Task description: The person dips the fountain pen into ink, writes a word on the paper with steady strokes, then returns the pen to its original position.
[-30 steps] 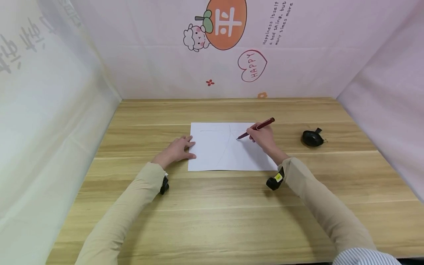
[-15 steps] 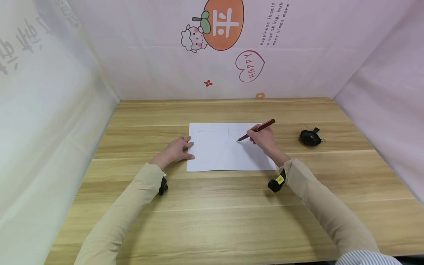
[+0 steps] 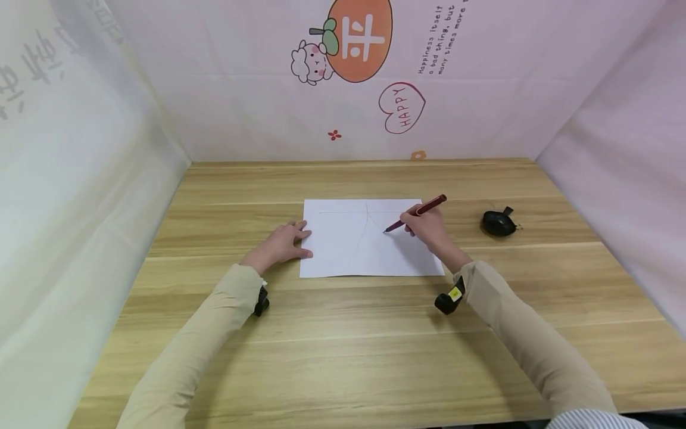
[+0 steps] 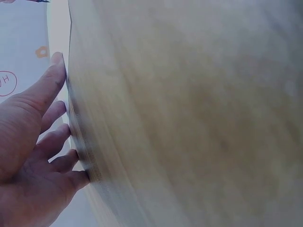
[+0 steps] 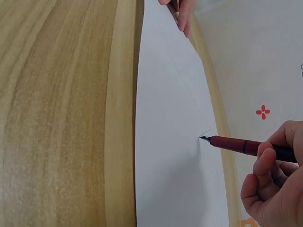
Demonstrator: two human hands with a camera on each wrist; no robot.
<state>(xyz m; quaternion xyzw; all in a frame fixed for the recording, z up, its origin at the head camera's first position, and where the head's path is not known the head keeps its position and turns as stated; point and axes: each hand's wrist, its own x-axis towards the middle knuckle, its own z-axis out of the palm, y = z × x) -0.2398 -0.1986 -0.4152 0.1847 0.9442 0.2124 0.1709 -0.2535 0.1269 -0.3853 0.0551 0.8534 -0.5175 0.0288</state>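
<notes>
A white sheet of paper lies on the wooden table, with thin lines drawn across its top and down its middle. My right hand pinches a dark red fountain pen over the sheet's right half. In the right wrist view the pen's metal nib meets the paper at the end of a thin stroke. My left hand rests at the sheet's left edge, fingers spread, the fingertips on the paper. The left wrist view shows that hand from the thumb side.
A small black object with a short tab sits on the table to the right of the paper. A white printed cloth hangs behind the table, and plain cloth walls stand at both sides.
The pen tip has moved down and slightly right across the paper, lengthening a slanting stroke from the middle line. The left hand stays on the sheet's edge. The whole view has shifted slightly.
</notes>
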